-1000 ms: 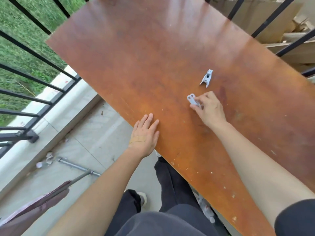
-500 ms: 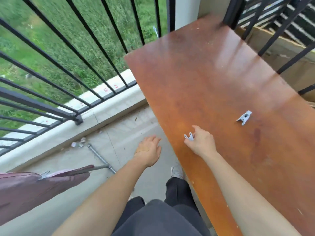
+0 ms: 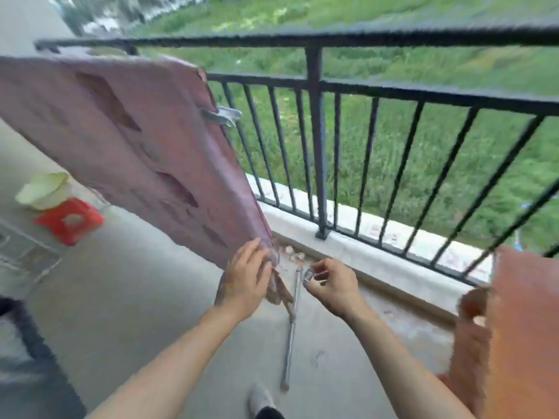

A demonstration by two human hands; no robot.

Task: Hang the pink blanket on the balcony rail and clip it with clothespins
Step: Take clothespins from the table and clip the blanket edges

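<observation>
The pink blanket (image 3: 121,140) hangs over the black balcony rail (image 3: 302,40) on the left and slopes down toward me. A grey clothespin (image 3: 222,116) is clipped on its right edge, partway down. My left hand (image 3: 245,282) grips the blanket's lower right corner. Just to the right, my right hand (image 3: 332,282) pinches a small grey clothespin (image 3: 310,275), a short gap from that corner. The frame is blurred by motion.
A metal rod (image 3: 292,328) lies on the concrete floor below my hands. The brown table (image 3: 520,328) edge is at the right. A red stool (image 3: 69,220) with a pale basin (image 3: 42,189) stands at the left. My shoe (image 3: 260,397) is at the bottom.
My view swung left from the table to the rail. My right hand carried a clothespin off the table toward the blanket. My left hand left the table edge and took the blanket's corner.
</observation>
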